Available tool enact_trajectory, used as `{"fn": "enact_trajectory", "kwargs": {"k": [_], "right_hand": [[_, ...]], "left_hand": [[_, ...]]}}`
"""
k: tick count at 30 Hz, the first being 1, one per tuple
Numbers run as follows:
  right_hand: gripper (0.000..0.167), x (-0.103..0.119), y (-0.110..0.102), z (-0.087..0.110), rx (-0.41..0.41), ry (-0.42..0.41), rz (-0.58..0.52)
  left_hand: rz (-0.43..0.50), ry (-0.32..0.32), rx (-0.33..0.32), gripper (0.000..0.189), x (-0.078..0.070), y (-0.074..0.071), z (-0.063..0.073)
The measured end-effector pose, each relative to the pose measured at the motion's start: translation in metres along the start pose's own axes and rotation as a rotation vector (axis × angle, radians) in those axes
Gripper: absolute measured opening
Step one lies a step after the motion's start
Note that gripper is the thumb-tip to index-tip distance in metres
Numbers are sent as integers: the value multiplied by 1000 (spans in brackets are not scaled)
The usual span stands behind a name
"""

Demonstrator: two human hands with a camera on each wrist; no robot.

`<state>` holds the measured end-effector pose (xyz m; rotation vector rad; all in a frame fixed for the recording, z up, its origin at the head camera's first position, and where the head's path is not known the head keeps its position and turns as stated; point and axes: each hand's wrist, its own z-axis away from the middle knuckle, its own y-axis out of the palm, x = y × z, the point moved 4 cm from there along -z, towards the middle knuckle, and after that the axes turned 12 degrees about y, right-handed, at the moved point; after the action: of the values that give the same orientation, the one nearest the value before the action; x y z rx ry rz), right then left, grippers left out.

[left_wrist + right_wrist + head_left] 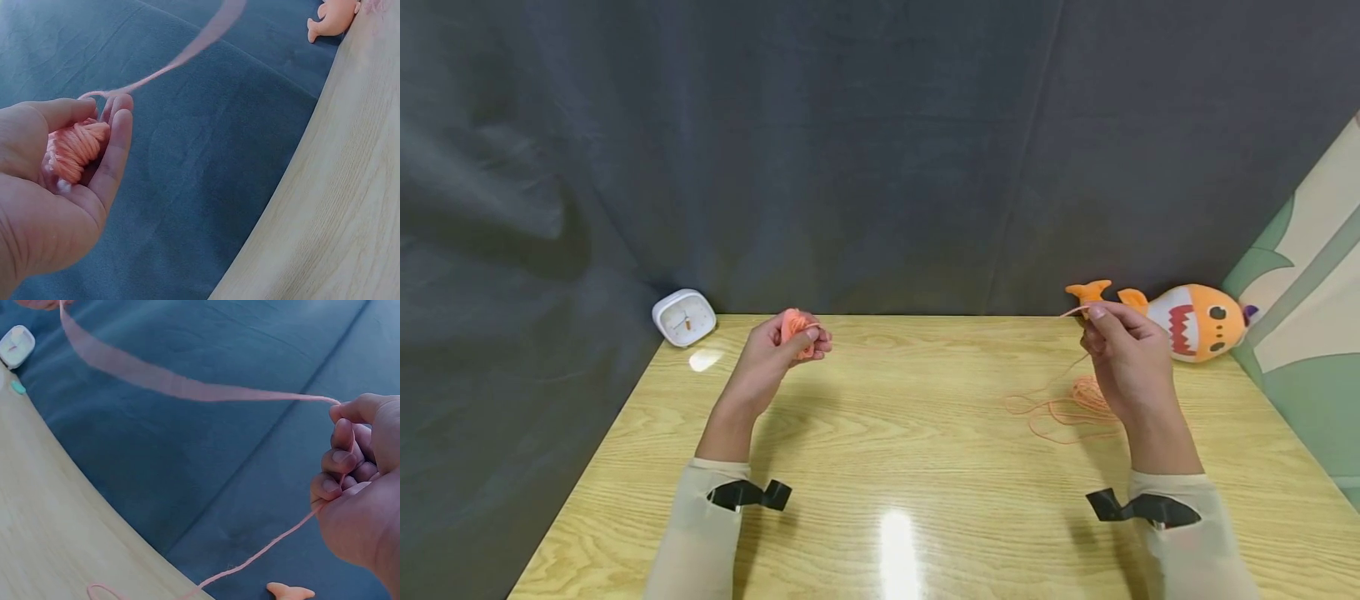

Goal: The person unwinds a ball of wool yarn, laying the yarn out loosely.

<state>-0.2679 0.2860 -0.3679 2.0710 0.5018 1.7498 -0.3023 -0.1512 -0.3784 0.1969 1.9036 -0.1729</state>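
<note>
My left hand (766, 360) holds a small wound bundle of coral yarn (78, 150) in its palm, thumb laid over it and fingers cupped behind. From that thumb, a yarn strand stretches toward my right hand (1133, 362), blurred along its middle in both wrist views. The thumb and index finger of the right hand pinch the strand, while its other fingers curl around it. Below the right palm, the trailing yarn (256, 555) runs down to the tabletop. A loose ball of the same yarn (1086, 393) lies there with several loops around it, partly hidden by the right hand.
An orange shark plush (1204, 323) lies at the back right of the wooden table (880, 450). At the back left corner stands a small white clock (684, 318). A dark curtain (850, 167) hangs behind, and a patterned panel (1311, 333) borders the right side.
</note>
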Motion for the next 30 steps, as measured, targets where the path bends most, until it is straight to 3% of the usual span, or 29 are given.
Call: {"fn": "enact_trajectory", "kwargs": {"k": [10, 16, 23, 30], "right_hand": [[12, 16, -19, 1, -74, -15, -90], [13, 19, -24, 1, -90, -16, -117], [14, 19, -24, 2, -83, -10, -113], [12, 23, -29, 4, -110, -3, -121]], "left_hand": [[16, -38, 11, 30, 1, 1, 1], [106, -44, 52, 21, 1, 4, 1], [244, -52, 112, 41, 1, 9, -2], [46, -39, 97, 40, 2, 5, 0]]}}
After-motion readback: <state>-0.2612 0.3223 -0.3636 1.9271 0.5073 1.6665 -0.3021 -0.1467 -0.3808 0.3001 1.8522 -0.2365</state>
